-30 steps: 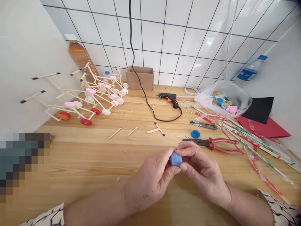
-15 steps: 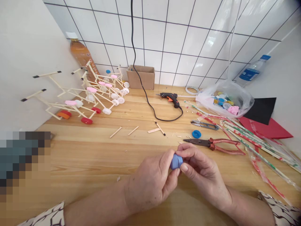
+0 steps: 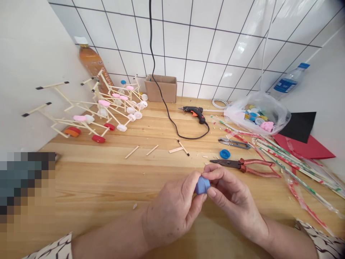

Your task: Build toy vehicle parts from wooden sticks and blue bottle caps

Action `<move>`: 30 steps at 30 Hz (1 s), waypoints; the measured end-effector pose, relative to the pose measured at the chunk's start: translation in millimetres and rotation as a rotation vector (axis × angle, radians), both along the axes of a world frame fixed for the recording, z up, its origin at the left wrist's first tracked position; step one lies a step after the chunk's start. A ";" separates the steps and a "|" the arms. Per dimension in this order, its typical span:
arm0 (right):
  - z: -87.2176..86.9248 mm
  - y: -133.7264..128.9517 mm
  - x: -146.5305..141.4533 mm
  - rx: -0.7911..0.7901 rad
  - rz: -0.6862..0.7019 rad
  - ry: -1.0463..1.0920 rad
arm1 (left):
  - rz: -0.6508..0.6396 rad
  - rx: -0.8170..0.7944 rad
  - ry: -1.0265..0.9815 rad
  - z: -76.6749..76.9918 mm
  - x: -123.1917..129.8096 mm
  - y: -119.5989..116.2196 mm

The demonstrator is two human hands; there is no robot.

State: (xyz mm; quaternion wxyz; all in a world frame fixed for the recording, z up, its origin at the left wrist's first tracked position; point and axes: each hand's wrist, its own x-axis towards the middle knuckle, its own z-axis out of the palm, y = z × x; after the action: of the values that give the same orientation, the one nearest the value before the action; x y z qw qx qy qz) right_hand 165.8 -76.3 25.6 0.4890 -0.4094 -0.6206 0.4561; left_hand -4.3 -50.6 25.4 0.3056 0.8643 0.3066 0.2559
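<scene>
Between my two hands is a blue bottle cap piece [image 3: 202, 185] with a seam across it, like two caps set face to face. The thumb and fingers of my left hand [image 3: 178, 205] close round its left side. My right hand [image 3: 233, 199] pinches its right side with thumb and forefinger. Both hands are above the front of the wooden table. Just beyond the fingers lie a loose blue bottle cap [image 3: 225, 154] and long-nose pliers [image 3: 242, 165] with red handles.
At the back are a glue gun [image 3: 194, 111], a cardboard box [image 3: 161, 89] and a plastic bag [image 3: 231, 115] of caps. Stick-built bicycles [image 3: 105, 103] stand left. Short sticks [image 3: 152, 150], snips [image 3: 234, 142] and wrapped chopsticks [image 3: 296, 165] lie about.
The seam in the blue piece looks thinner than before, its two parts closer together. Both hands keep nearly the same place and grip.
</scene>
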 end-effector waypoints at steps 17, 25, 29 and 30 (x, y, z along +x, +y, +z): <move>-3.3 0.6 0.1 -0.033 -0.038 0.095 | -0.011 0.079 -0.169 -8.2 0.0 3.4; 0.4 3.8 -0.4 -0.135 -0.030 0.168 | 0.044 0.202 -0.235 -14.4 1.1 4.8; 0.1 5.9 -0.6 -0.229 -0.039 0.213 | 0.040 0.235 -0.227 -11.9 -0.2 9.4; -0.4 6.3 -0.8 -0.230 -0.057 0.203 | 0.050 0.261 -0.205 -11.4 -0.6 10.3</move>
State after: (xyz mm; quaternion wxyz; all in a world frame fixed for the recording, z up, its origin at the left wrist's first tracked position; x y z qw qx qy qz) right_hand 165.0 -69.9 25.2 0.5118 -0.4320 -0.4998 0.5492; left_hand -4.8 -40.3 13.9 0.2140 0.8582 0.2593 0.3879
